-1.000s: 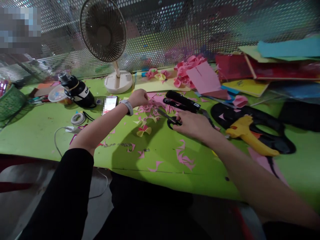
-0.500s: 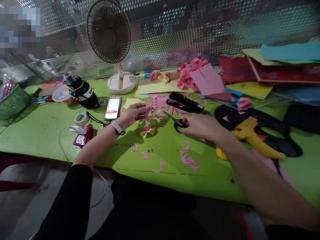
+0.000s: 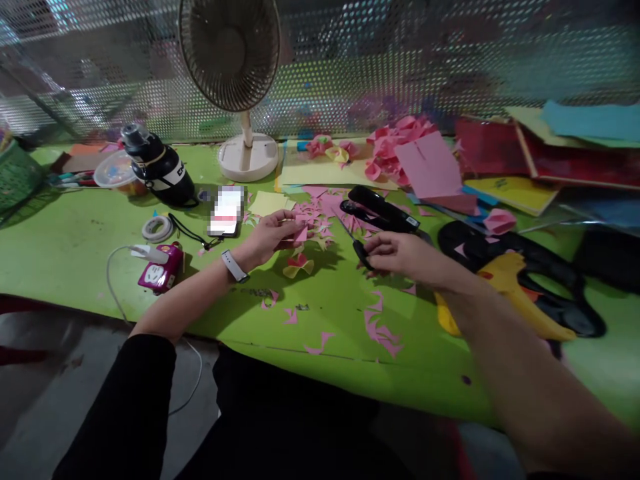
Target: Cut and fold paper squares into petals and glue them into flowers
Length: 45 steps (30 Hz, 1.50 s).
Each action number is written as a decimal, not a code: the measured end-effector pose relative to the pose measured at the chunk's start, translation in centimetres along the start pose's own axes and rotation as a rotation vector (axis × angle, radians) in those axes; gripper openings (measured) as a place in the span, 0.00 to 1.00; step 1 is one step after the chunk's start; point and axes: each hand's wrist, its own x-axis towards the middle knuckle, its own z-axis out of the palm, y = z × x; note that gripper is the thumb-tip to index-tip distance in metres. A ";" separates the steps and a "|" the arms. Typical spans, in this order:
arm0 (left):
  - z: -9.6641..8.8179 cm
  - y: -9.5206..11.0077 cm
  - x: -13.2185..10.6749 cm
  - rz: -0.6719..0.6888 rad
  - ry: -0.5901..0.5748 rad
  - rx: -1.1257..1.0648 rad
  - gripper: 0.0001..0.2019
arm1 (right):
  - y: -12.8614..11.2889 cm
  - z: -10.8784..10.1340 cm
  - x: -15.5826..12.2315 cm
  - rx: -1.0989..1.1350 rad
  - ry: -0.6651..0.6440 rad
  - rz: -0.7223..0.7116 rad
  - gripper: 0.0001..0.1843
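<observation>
My left hand [image 3: 270,235] pinches a small pink paper piece [image 3: 301,233] just above the green table [image 3: 80,247]. A folded pink and yellow paper flower [image 3: 299,265] lies right below it. My right hand [image 3: 395,253] grips the black handles of a pair of scissors [image 3: 356,244], whose blades point up and left toward the pink piece. Scattered pink paper scraps [image 3: 327,213] cover the table behind both hands.
A black stapler [image 3: 383,208] lies behind the scissors. A yellow glue gun [image 3: 515,293] sits at right on a black mat. A fan [image 3: 240,73], black bottle [image 3: 159,167], phone [image 3: 226,212], tape roll [image 3: 157,228] and pink gadget [image 3: 161,272] stand left. Coloured paper sheets [image 3: 540,153] pile at back right.
My left hand drew back from the scrap pile holding a pink piece. My right hand closed on the scissors and lifted them off the table toward it.
</observation>
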 end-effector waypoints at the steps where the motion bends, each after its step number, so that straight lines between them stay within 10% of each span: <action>1: 0.0 -0.1 0.0 -0.012 -0.016 -0.030 0.05 | 0.0 0.3 0.0 0.063 -0.009 -0.020 0.16; 5: -0.1 -0.6 0.1 -0.026 -0.030 -0.020 0.09 | 0.0 1.3 -0.1 0.045 0.033 -0.079 0.19; 10: -0.5 0.2 1.6 0.048 -0.027 0.371 0.07 | 0.1 0.5 -0.5 -0.540 0.095 -0.094 0.15; 19: 2.5 1.6 7.4 0.641 0.016 1.535 0.11 | -0.7 -2.2 -2.3 -0.931 -0.100 -0.216 0.07; 28: 7.4 1.4 12.3 0.903 -0.515 1.960 0.14 | -1.4 -1.9 -2.2 -0.956 -0.100 -0.230 0.03; 34: 7.3 1.9 12.1 0.819 -0.475 1.714 0.09 | -1.6 -1.9 -2.4 -0.979 -0.078 -0.238 0.04; 41: 4.7 2.3 8.2 0.137 -0.216 0.546 0.07 | -1.0 -3.0 -1.9 -0.803 -0.028 -0.205 0.08; 45: 2.7 1.8 4.9 -0.014 -0.149 0.212 0.09 | -1.0 -3.2 -1.5 -0.608 0.058 -0.151 0.11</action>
